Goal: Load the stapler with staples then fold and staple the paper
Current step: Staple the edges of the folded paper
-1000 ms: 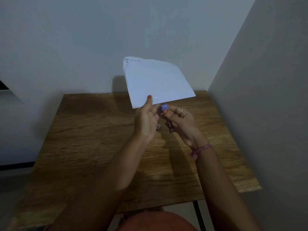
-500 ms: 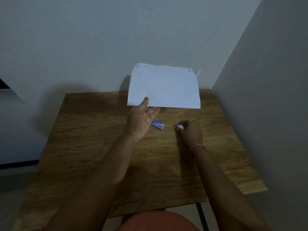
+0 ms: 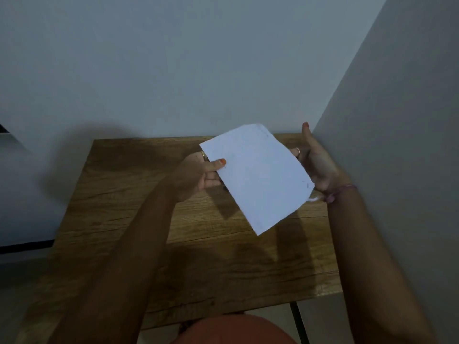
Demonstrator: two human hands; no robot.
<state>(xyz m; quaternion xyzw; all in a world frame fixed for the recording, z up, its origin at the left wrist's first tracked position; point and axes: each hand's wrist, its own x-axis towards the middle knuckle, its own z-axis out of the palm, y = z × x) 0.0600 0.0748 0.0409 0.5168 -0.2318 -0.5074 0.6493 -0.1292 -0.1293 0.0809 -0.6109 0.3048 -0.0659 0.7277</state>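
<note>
Though dim, 1 paper (image 3: pixel 258 177), 2 hands.

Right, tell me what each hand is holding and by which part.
The left hand pinches the folded white paper sheet at its left edge, thumb on top. The right hand is open against the sheet's right edge, gripping nothing.

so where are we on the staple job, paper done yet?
Looks folded and stapled: small marks near the paper's right edge. In hand: left hand pinches it above the table, right hand open beside it. Stapler not visible. Left: apparently only setting it down.
</note>
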